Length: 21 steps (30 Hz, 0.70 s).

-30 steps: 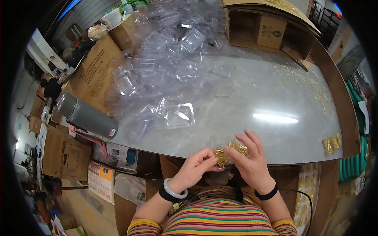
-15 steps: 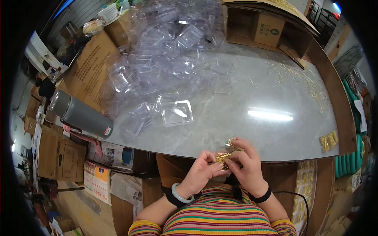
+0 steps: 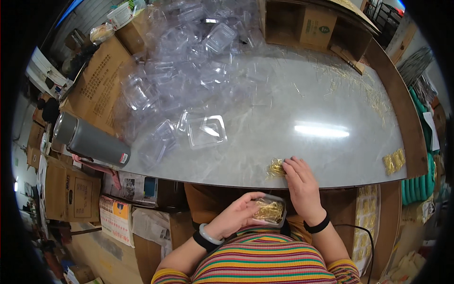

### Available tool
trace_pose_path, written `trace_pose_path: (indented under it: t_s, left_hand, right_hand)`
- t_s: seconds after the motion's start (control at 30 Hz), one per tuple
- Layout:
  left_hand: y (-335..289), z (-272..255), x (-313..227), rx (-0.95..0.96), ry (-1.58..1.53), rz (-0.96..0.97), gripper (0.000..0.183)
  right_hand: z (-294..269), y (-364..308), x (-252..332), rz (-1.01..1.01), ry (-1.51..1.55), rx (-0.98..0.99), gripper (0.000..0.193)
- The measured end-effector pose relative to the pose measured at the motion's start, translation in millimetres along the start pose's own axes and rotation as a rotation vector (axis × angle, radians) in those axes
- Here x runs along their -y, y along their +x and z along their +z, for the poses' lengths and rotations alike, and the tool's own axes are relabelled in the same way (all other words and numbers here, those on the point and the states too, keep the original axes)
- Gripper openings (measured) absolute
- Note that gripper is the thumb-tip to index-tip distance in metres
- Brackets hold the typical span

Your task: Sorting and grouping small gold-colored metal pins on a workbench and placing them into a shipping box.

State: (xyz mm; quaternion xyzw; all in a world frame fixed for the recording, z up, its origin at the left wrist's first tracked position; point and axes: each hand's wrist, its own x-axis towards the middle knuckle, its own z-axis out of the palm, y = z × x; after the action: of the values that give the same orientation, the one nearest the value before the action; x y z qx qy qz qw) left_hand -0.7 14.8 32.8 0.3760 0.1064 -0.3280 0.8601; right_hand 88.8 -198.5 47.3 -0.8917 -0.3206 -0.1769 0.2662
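My left hand (image 3: 235,216) grips a small clear plastic box (image 3: 284,214) just below the table's front edge. Inside the box lie many thin gold-coloured metal pins (image 3: 268,211); their exact kind is too small to tell. My right hand (image 3: 302,188) rests at the table edge, fingers stretched out, with the fingertips against a small heap of gold-coloured pins (image 3: 275,168) on the tabletop. Part of that heap may be hidden under the fingers.
Clear plastic boxes (image 3: 189,75) are piled over the left and back of the grey table (image 3: 246,161). A grey flask (image 3: 97,142) lies at the left edge. Gold bundles (image 3: 394,161) sit at the right corner, loose pins (image 3: 376,97) behind. A brush (image 3: 347,59) lies by a cardboard box (image 3: 317,31).
My hands have parted. The left has dropped lower, with the pin-filled box now plainly visible in it. The right has let a heap of pins down on the table edge.
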Motion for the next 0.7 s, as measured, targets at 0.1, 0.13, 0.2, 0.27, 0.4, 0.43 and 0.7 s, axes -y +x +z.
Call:
trace_pose_path:
  t_s: [0.1,0.13,0.2,0.27,0.4,0.43,0.7]
  left_hand:
    - [9,-2,9,-0.034,-0.021,0.054,0.035]
    - [10,-1,10,-0.036,-0.019,0.062,0.034]
    - [11,1,12,-0.042,-0.017,0.078,0.034]
    - [11,1,13,-0.027,-0.030,0.089,0.035]
    - [9,5,16,-0.014,-0.090,0.138,0.034]
    - [8,8,15,-0.009,-0.103,0.155,0.034]
    - [2,13,13,-0.034,0.041,0.187,0.037]
  right_hand:
    - [2,-2,3,0.015,0.035,0.008,0.032]
    - [2,-4,4,0.000,0.025,0.015,0.035]
    - [1,-8,7,-0.031,0.006,0.027,0.039]
    - [0,-13,13,-0.028,0.013,0.050,0.039]
    - [-7,-27,28,-0.065,0.058,0.119,0.039]
    - [-6,-34,30,-0.081,0.078,0.131,0.040]
    - [-10,-46,38,-0.083,0.214,0.069,0.037]
